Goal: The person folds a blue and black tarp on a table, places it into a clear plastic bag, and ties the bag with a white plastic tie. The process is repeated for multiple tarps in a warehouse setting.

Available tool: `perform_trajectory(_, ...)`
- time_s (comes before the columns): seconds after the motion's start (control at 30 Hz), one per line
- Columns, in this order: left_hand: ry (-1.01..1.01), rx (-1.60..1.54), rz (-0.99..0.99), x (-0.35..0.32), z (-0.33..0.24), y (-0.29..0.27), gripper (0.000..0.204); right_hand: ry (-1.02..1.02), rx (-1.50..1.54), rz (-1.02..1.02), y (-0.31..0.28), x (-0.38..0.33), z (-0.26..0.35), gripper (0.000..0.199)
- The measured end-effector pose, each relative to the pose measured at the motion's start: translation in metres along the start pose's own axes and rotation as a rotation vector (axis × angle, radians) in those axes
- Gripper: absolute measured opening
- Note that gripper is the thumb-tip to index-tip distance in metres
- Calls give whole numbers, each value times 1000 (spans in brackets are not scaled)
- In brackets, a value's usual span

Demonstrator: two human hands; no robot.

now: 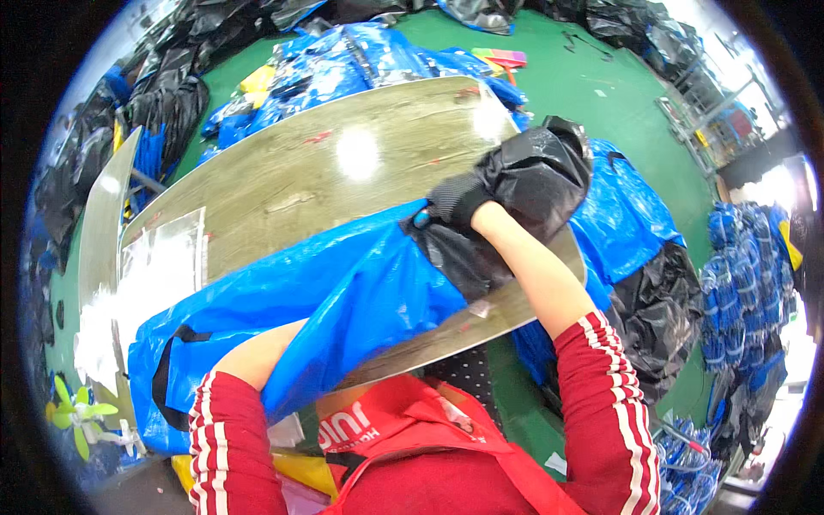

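A long bag of glossy blue plastic sheeting [343, 266] lies across the wood-patterned table, with a black strap loop [172, 369] at its left end. Its right end runs into crumpled black plastic [541, 176], which hangs over the table's right side. My right hand [455, 199], in a dark grey glove, is closed on the black plastic where it meets the blue. On the other side, my left forearm [262, 352] goes in under the blue sheeting. The sheeting covers my left hand, so its fingers are hidden.
The wood-patterned table [283, 189] bears a clear plastic sheet [167, 253] at its left. Beyond it lies a heap of blue bags [352, 60] on the green floor. Blue and black bags [635, 223] sit close at the right, with tied blue bundles [742, 275] farther right. A small green-bladed fan [77, 412] stands lower left.
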State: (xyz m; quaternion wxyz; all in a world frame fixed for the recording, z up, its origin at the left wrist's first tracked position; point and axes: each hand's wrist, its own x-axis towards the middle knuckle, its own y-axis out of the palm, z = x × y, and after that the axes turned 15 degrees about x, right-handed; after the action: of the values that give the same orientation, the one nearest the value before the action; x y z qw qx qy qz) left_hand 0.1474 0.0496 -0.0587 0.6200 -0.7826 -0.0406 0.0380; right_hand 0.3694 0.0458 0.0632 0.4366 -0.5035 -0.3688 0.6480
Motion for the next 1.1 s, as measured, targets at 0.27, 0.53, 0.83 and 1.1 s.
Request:
perform_trajectory(0.27, -148, 59, 225, -290, 54, -94, 41, 208, 18, -107, 79, 16, -79, 55)
perform_trajectory(0.53, -958, -408, 197, -498, 25, -97, 30, 231, 40, -207, 85, 7, -93, 43)
perform_trajectory(0.83, -1070, -124, -190, -513, -6, -81, 59, 189, -37, -327, 104, 4, -136, 40)
perform_trajectory(1.1, -1252, -315, -384, -509, 30, -116, 60, 235, -22, -252, 93, -4, -113, 51)
